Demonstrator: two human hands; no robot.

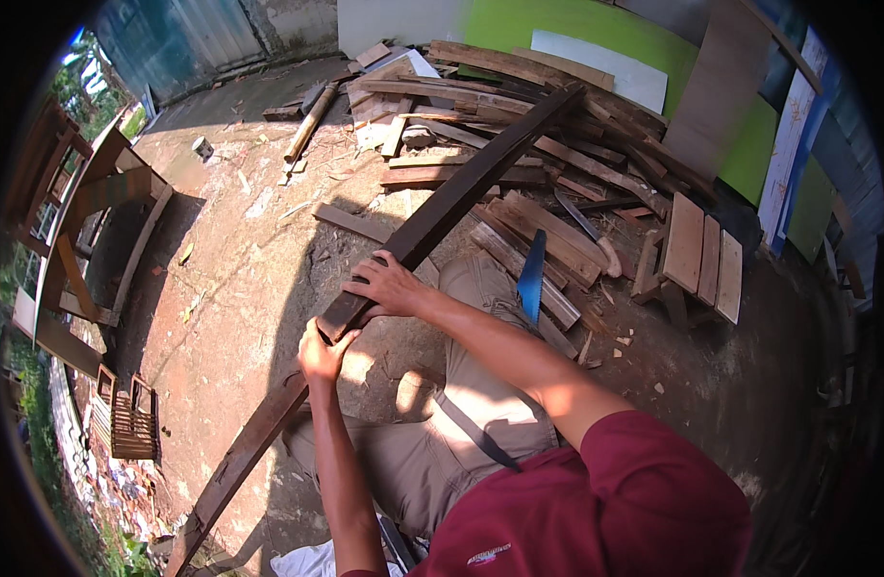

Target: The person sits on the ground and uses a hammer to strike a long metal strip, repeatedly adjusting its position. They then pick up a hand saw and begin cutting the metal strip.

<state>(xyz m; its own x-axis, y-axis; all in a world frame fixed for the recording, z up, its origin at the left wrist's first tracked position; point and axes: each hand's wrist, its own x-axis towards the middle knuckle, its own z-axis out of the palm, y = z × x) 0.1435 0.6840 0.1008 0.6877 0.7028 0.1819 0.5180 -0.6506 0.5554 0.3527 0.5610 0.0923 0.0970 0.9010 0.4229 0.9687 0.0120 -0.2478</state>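
A long dark wooden beam (471,190) slants from in front of me up to the far right, its far end over a pile of lumber. My right hand (392,287) lies across the beam near its close end, fingers wrapped over the top face. At that end my left hand (323,354) is closed on the beam's corner; some of its fingers are hidden. A second brown beam (235,468) runs from beneath my left hand toward the lower left. Beside my right knee stands a blue saw blade (531,274), its lower end hidden by my arm.
Loose planks (538,236) and the lumber pile (644,144) lie ahead and right. A tool with a curved wooden handle (610,258) rests there, near a small slatted wooden stool (692,252). At left are a wooden frame (124,255) and slatted basket (132,428).
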